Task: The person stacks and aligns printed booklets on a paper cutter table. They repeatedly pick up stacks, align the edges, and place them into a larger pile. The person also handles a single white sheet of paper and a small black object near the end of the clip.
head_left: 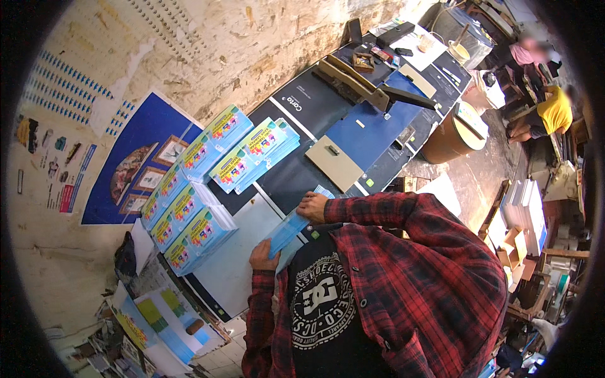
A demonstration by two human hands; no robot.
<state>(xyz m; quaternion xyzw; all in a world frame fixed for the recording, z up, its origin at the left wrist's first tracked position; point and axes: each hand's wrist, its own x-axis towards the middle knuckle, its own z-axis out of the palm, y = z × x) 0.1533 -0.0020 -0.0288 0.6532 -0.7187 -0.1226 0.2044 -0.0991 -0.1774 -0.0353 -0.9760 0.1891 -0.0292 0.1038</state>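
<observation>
A narrow light-blue stack of paper [287,233] lies slantwise at the near edge of the table, close against my body. My left hand [263,256] is closed on its lower left end. Around the other end curl the fingers of my right hand [312,208]. The sheets look pressed together; their printed faces cannot be made out. Beyond my left hand stand piles of colourful printed booklets [200,236] with light-blue edges. Farther back is another group of the same booklets [255,154]. A pale board [230,252] covers the table between those piles and my left hand.
A beige board [333,165] and a blue panel [375,123] lie right of the piles. Behind them stands a wooden clamp-like frame [353,82]. A brown drum [455,135] is beyond the table's right edge. Two people sit at the far right, one in a yellow shirt [554,110].
</observation>
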